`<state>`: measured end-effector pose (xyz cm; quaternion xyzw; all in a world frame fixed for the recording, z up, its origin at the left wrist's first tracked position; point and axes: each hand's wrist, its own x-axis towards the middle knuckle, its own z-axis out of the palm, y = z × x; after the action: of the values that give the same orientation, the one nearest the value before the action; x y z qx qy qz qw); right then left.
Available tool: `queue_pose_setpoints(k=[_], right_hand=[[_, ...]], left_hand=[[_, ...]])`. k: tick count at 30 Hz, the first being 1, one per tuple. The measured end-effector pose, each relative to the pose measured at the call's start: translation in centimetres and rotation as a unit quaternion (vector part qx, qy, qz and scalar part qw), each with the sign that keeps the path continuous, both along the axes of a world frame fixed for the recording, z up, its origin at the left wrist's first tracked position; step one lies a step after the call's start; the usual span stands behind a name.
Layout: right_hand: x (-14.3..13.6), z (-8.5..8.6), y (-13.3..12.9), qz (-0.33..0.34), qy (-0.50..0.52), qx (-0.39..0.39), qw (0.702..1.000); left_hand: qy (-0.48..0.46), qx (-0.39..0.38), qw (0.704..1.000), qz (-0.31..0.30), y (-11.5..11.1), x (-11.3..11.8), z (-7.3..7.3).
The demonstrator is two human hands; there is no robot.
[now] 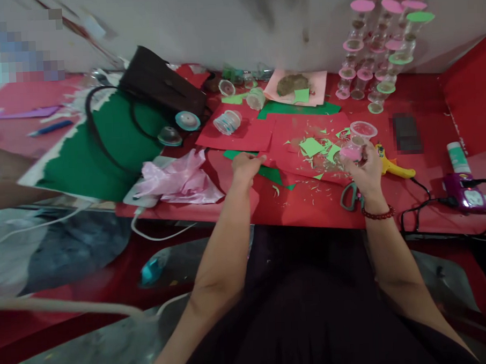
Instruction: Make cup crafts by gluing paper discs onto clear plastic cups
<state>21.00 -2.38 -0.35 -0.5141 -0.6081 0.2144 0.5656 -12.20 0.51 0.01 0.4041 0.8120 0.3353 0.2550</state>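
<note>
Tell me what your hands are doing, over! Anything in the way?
Right hand holding clear plastic cup with pink disc. Left hand at red paper's edge, grip unclear. Light-green paper scraps, yellow glue gun near right hand.

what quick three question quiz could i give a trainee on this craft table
1. Which holds the clear plastic cup: the left hand or the right hand?
2. What is heaped on the pale pink sheet near the wall? a) white beads b) brown material c) blue buttons
3. Fill in the colour: the glue gun is ___.

Key: 1. right hand; 2. b; 3. yellow
</note>
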Motion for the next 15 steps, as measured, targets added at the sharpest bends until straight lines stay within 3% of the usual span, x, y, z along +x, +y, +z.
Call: queue_pose_setpoints(k=[4,9,15], right_hand=[[0.1,-0.2,0.2,-0.024,0.007,-0.024,0.999],[0.3,-0.6,0.3,-0.040,-0.002,-0.029,0.999],[0.3,-0.5,0.2,-0.049,-0.003,-0.031,0.998]], left_hand=[[-0.159,0.044,0.985,0.050,-0.3,2.1,0.8],[-0.420,0.091,0.900,0.074,-1.4,4.2,1.3],[-0.511,0.088,0.854,0.042,-2.2,6.2,1.0]])
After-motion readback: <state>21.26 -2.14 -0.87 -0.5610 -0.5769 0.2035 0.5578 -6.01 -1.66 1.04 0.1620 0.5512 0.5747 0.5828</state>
